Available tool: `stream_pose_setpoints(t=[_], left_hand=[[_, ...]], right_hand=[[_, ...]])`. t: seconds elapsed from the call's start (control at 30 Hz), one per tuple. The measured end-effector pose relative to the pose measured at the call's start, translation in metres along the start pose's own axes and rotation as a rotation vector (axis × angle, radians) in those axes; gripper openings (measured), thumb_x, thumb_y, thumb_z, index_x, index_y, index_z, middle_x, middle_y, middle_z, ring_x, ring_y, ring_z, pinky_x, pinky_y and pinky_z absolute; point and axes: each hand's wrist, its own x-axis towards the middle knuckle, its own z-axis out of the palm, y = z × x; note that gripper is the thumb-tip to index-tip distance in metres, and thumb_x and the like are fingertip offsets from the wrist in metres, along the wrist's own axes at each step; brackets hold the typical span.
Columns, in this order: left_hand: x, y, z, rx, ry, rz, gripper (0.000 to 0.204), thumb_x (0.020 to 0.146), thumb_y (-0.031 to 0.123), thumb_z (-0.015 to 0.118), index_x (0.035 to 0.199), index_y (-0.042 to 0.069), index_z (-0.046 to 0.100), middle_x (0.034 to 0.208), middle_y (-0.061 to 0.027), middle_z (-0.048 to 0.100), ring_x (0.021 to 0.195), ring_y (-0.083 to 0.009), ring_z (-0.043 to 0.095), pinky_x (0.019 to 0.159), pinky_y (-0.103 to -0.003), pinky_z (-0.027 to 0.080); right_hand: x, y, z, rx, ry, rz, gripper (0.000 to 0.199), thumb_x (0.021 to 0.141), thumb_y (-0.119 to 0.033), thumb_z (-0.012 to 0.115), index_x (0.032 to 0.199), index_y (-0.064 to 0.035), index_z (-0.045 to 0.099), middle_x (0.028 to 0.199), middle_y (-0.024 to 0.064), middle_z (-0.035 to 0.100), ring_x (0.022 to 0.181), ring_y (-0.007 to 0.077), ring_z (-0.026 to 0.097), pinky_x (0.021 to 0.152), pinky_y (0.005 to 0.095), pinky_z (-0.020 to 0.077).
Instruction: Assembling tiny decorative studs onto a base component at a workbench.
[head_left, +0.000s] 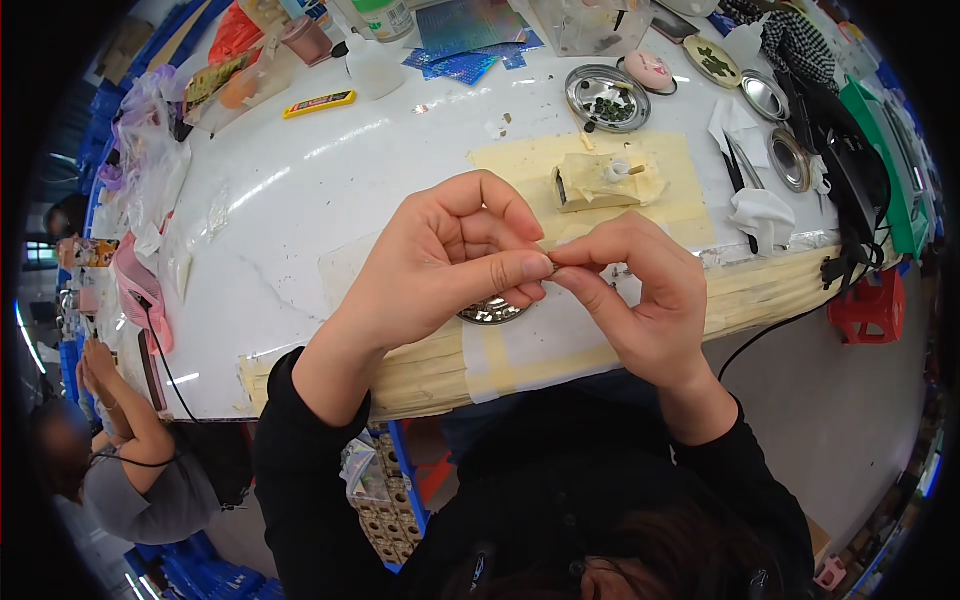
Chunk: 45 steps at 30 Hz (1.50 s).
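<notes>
My left hand (425, 260) and my right hand (645, 295) meet over the front part of the table. Thumb and finger of each are pinched together, fingertips almost touching. Between them is a tiny dark piece (554, 265), too small to name and mostly covered by the fingers. Partly hidden below my left hand is a shiny metal dish (492, 313) with small bits in it. Just beyond my right hand stands a block wrapped in cream tape (590, 193), with a small white cup and a stick on top.
A round metal tray (607, 97) with dark green pieces lies at the far side. Tweezers (745, 160) and white tissues (765, 215) are on the right. A yellow cutter knife (319, 104) lies far left. Another person (140, 460) sits at left; a red stool (868, 308) stands at right.
</notes>
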Motion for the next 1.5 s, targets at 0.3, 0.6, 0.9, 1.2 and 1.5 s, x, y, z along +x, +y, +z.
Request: stream_pose_setpoints(t=[0.3, 0.6, 0.9, 1.2, 1.5], left_hand=[[0.002, -0.002, 0.003, -0.101, -0.043, -0.093, 0.013, 0.093, 0.008, 0.065, 0.103, 0.000, 0.059, 0.084, -0.0091, 0.070, 0.075, -0.0121, 0.069, 0.067, -0.023, 0.057], [-0.001, 0.001, 0.005, -0.114, -0.051, -0.123, 0.013, 0.092, 0.006, 0.064, 0.101, -0.003, 0.067, 0.086, -0.0115, 0.072, 0.071, -0.0116, 0.068, 0.065, -0.023, 0.057], [-0.002, 0.001, 0.005, -0.047, -0.015, -0.098, 0.012, 0.091, 0.004, 0.065, 0.100, -0.003, 0.067, 0.083, -0.0118, 0.071, 0.070, -0.0114, 0.068, 0.064, -0.023, 0.056], [-0.004, -0.001, 0.008, 0.077, 0.009, -0.020, 0.011, 0.092, 0.004, 0.064, 0.098, -0.004, 0.066, 0.085, -0.0123, 0.071, 0.071, -0.0106, 0.066, 0.065, -0.023, 0.056], [0.000, -0.011, 0.004, -0.192, -0.031, -0.114, 0.012, 0.091, 0.007, 0.066, 0.099, -0.002, 0.067, 0.086, -0.0112, 0.070, 0.069, -0.0123, 0.066, 0.063, -0.022, 0.054]], right_hand=[[0.000, 0.002, 0.001, 0.075, 0.053, -0.021, 0.013, 0.078, 0.003, 0.074, 0.089, -0.0017, 0.071, 0.082, 0.0069, 0.066, 0.073, 0.0160, 0.062, 0.064, 0.0265, 0.0495], [0.001, 0.003, 0.000, 0.017, 0.082, -0.078, 0.018, 0.076, 0.003, 0.075, 0.094, -0.0033, 0.073, 0.079, 0.0053, 0.063, 0.072, 0.0157, 0.060, 0.062, 0.0264, 0.0469], [-0.002, 0.004, 0.001, -0.061, 0.100, -0.084, 0.020, 0.074, 0.002, 0.077, 0.093, -0.0043, 0.074, 0.079, 0.0056, 0.062, 0.071, 0.0167, 0.059, 0.060, 0.0272, 0.0465], [-0.004, 0.004, 0.001, -0.172, 0.114, -0.116, 0.018, 0.073, 0.002, 0.078, 0.089, -0.0040, 0.072, 0.079, 0.0058, 0.061, 0.071, 0.0184, 0.059, 0.060, 0.0293, 0.0475], [-0.005, 0.006, 0.003, -0.006, 0.116, -0.122, 0.022, 0.072, 0.004, 0.077, 0.091, -0.0048, 0.073, 0.080, 0.0053, 0.061, 0.071, 0.0171, 0.059, 0.058, 0.0279, 0.0470]])
